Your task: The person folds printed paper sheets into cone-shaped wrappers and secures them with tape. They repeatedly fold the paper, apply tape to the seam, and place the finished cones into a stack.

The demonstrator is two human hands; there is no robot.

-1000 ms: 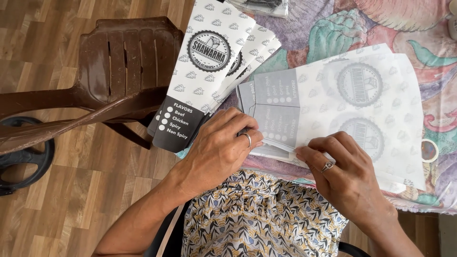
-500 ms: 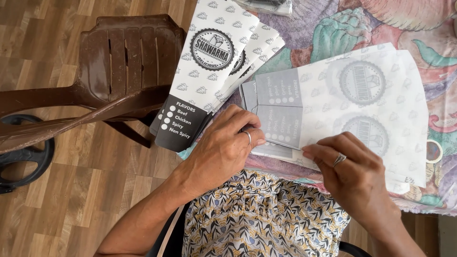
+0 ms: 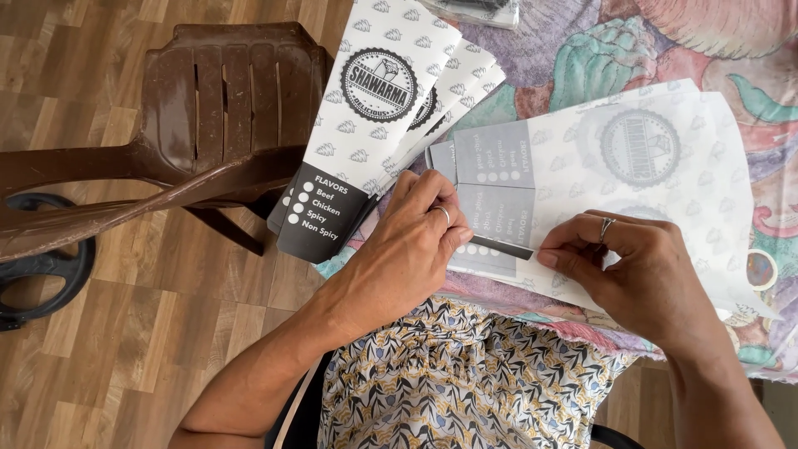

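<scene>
While the flat paper sheet (image 3: 615,183) lies printed side down across the middle and right of the frame, on the flowered tablecloth (image 3: 582,50), its near edge is being turned up into a narrow fold, which shows as a dark strip (image 3: 503,247) between the two hands. The left hand (image 3: 407,249), at the centre of the frame, lies half closed with its fingertips pressing the sheet's left end flat; it grips nothing. The right hand (image 3: 640,274), at lower right, is curled, thumb and forefinger pinched on the right end of that folded strip.

Judged from how things lie, the sheet in hand is at an early stage: only this one edge looks creased, the rest is still spread flat, and more sheets seem to lie beneath it, though how many cannot be told. A small fanned stack of finished sleeves (image 3: 382,108), white with a round emblem and a dark end panel, lies at upper centre, overhanging the table edge, so some pieces look done already.

Further out, a brown plastic chair (image 3: 199,125) lies tipped on the wooden floor (image 3: 108,366) at upper left.
</scene>
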